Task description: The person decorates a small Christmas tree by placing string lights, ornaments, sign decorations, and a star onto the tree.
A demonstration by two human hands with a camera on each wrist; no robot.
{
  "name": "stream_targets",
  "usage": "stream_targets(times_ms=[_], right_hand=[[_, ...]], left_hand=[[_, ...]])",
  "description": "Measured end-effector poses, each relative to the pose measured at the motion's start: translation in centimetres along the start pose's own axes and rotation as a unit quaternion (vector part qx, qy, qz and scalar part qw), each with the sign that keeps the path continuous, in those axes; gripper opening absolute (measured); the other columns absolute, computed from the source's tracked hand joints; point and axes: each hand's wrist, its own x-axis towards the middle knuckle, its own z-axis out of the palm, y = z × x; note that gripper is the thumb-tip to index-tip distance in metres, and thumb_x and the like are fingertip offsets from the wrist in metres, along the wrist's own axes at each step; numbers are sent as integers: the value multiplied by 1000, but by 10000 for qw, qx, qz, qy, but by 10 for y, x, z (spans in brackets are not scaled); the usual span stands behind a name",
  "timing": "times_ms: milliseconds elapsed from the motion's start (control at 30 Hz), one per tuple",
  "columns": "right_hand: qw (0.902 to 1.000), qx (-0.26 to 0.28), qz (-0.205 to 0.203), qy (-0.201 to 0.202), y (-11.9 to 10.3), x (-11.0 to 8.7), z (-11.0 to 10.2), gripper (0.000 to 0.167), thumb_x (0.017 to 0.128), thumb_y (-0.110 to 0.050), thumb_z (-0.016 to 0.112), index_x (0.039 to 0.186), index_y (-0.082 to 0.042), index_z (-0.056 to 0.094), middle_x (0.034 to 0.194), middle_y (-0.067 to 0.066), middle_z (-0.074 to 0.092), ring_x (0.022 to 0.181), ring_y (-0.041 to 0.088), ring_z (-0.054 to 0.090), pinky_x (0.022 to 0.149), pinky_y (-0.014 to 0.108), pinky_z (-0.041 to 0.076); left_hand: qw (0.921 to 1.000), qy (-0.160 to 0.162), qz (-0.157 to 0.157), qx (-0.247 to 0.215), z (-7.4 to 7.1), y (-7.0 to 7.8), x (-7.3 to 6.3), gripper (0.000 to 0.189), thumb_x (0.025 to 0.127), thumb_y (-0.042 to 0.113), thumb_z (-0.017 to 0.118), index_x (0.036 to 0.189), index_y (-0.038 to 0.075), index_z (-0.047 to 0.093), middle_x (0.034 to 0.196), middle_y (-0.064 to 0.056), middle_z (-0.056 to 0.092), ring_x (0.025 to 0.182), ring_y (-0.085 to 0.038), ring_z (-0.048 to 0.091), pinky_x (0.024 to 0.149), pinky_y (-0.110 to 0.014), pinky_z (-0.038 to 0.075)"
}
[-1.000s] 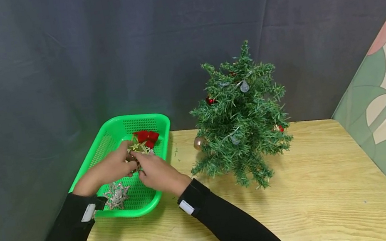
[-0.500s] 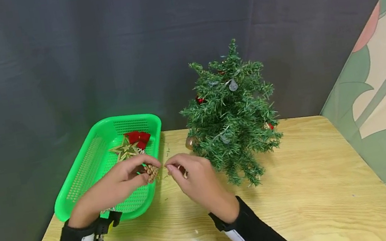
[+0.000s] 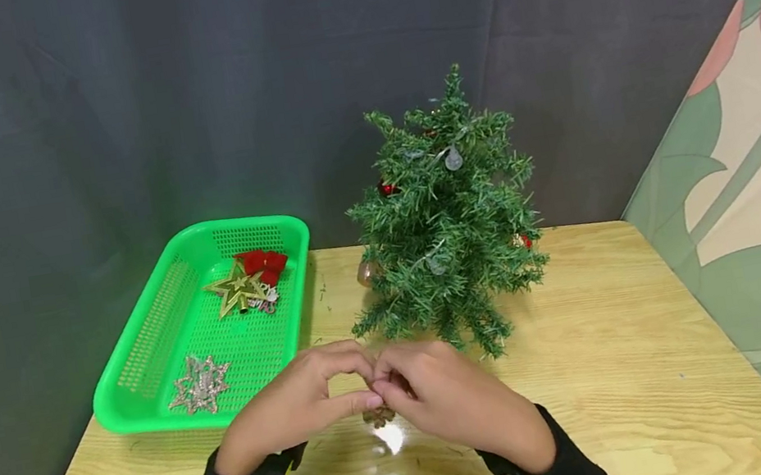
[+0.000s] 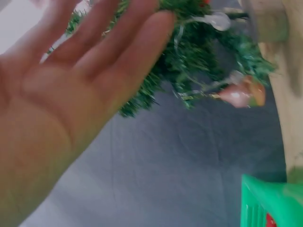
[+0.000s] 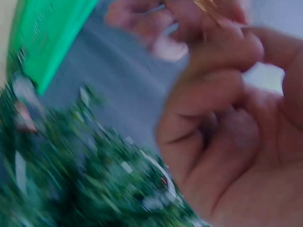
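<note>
Low over the table, a small brown pine cone shows just below my meeting fingertips. My right hand pinches at its top, fingers curled in; a thin gold cord appears by the fingers in the right wrist view. My left hand comes in from the left, thumb and forefinger closing on the cone's top while its other fingers stretch out in the left wrist view. Much of the cone and cord is hidden by the fingers. Behind the hands stands a small green Christmas tree with several ornaments.
At the left is a green plastic basket holding a gold star, a red bow and a silver glitter snowflake. A pinkish ornament hangs on the tree's left. A dark curtain backs the wooden table.
Both hands have left the basket with the pine cone and moved right and toward me. The right hand, apart from the left half a second ago, now meets it at the cone.
</note>
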Motion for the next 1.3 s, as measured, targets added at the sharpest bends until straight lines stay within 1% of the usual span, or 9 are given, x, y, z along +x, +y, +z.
stream_targets(times_ms=[200, 300, 467, 700, 867, 967, 1067, 1233, 1300], right_hand=[[9991, -147, 369, -125, -2, -9, -20, 12, 89, -28, 47, 83, -24, 56, 67, -17, 44, 51, -2, 38, 47, 16, 36], [9986, -296, 432, -111, -4, -11, -26, 12, 88, -29, 48, 83, -24, 58, 69, -19, 46, 53, -3, 40, 49, 15, 37], [9967, -407, 606, -368, -4, -17, -37, 9, 88, -30, 50, 84, -28, 58, 66, -20, 47, 50, -3, 39, 48, 16, 36], [9942, -683, 755, -342, -4, -20, -44, 10, 87, -32, 50, 85, -29, 59, 67, -22, 47, 47, -3, 37, 45, 17, 35], [9884, -1104, 974, -379, 3, -22, -45, 6, 85, -30, 54, 81, -31, 58, 64, -23, 45, 48, -4, 38, 46, 17, 35], [9808, -1569, 1146, -166, 13, -21, -45, 7, 83, -26, 57, 77, -30, 57, 60, -22, 43, 45, -3, 36, 43, 18, 33], [9691, -2143, 1209, 180, 24, -17, -42, 9, 81, -22, 56, 74, -26, 56, 57, -18, 41, 42, -1, 34, 40, 19, 30], [9600, -2550, 1096, 370, 42, -10, -38, 11, 82, -18, 53, 71, -21, 54, 53, -14, 38, 40, 3, 32, 38, 20, 27], [9587, -2604, 1081, 376, 47, -9, -38, 13, 82, -19, 51, 70, -22, 53, 51, -13, 36, 39, 3, 31, 37, 21, 26]], left_hand=[[9982, 487, 340, -34, 7, 8, 14, 9, 79, 8, 63, 84, 14, 60, 88, 6, 58, 83, -8, 55, 72, -25, 44], [9973, 586, 385, 216, 13, 9, 20, 8, 78, 11, 65, 81, 16, 60, 87, 10, 58, 82, -4, 54, 73, -22, 43], [9939, 634, 795, 430, 20, 3, 26, 3, 80, 10, 61, 80, 13, 60, 84, 10, 57, 78, -2, 52, 70, -20, 43], [9932, 759, 656, 589, 26, 6, 33, 9, 76, 12, 67, 82, 14, 60, 80, 9, 58, 73, -1, 50, 66, -20, 39], [9912, 931, 773, 528, 32, -13, 35, 4, 79, 11, 63, 80, 14, 63, 77, 10, 58, 70, -1, 50, 61, -20, 41], [9878, 1106, 651, 879, 35, -31, 40, 3, 83, 16, 59, 83, 18, 61, 80, 13, 56, 74, 1, 49, 63, -19, 41], [9752, 1508, 443, 1557, 37, -42, 50, 4, 84, 17, 56, 82, 19, 59, 79, 14, 51, 73, 0, 47, 64, -17, 39], [9254, 2196, 403, 3062, 43, -53, 65, 5, 81, 15, 58, 77, 17, 60, 75, 11, 50, 70, -6, 45, 60, -20, 35], [9112, 2312, 415, 3383, 44, -54, 67, 4, 80, 15, 58, 77, 17, 60, 75, 9, 51, 71, -7, 45, 59, -22, 34]])
